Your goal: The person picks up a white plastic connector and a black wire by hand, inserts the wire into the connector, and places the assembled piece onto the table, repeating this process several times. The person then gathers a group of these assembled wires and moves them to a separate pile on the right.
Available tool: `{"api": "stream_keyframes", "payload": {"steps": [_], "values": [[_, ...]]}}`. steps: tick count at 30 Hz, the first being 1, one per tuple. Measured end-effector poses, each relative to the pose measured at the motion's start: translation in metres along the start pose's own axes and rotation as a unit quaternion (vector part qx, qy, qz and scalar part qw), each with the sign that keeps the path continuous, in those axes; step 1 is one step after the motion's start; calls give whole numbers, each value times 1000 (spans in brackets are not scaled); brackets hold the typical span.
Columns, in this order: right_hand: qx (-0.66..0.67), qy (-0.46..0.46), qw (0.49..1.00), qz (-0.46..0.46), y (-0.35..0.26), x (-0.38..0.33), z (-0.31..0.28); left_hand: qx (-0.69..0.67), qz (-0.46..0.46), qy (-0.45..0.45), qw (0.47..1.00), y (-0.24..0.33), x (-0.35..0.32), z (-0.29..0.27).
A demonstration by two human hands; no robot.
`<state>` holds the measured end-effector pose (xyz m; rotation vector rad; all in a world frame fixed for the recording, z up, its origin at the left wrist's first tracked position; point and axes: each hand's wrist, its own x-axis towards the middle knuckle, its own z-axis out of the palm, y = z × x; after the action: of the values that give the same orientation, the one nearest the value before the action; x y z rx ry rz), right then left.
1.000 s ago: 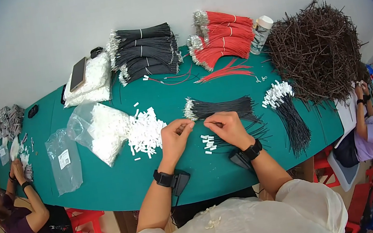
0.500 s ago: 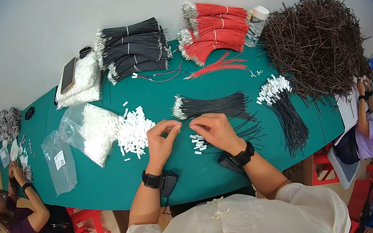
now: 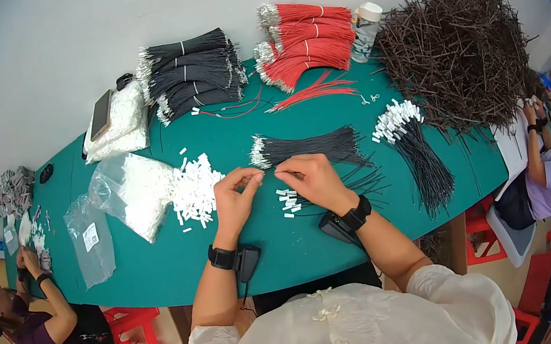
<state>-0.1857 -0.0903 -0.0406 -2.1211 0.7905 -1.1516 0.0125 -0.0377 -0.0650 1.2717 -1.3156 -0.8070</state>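
A thin black wire (image 3: 274,169) is pinched between the left hand (image 3: 235,199) and right hand (image 3: 312,179); it should be kept taut, close above the tabletop (image 3: 160,260).

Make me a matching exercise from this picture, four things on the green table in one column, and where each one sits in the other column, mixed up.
Things:
1. red wire bundles
2. brown wire heap
3. pile of white connectors
4. phone

Places:
A. on a white bag at the far left
B. just left of the left hand
C. far right corner
D. far edge, beside a white-capped bottle

Pairs: 1-D, 2-C, 3-B, 4-A
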Motion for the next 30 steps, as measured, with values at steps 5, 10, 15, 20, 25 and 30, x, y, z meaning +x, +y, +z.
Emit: {"api": "stream_keyframes", "payload": {"steps": [5,10,15,20,25,30], "values": [[-16,-9,1000,8,-8,1,-5,-56,-29,-6,998,0,0,4],[-3,-18,1000,22,-13,5,-13,-70,-46,-20,996,7,3,5],[14,-15,999,39,-17,11,-22,-44,-46,-30,997,30,5,5],[39,16,998,47,-12,13,-26,-5,-66,-35,997,43,3,0],[99,76,991,41,-13,11,-20,-94,-89,-36,991,43,4,-3],[92,48,993,61,-24,5,-26,-126,-125,-36,983,48,1,-2]]}}
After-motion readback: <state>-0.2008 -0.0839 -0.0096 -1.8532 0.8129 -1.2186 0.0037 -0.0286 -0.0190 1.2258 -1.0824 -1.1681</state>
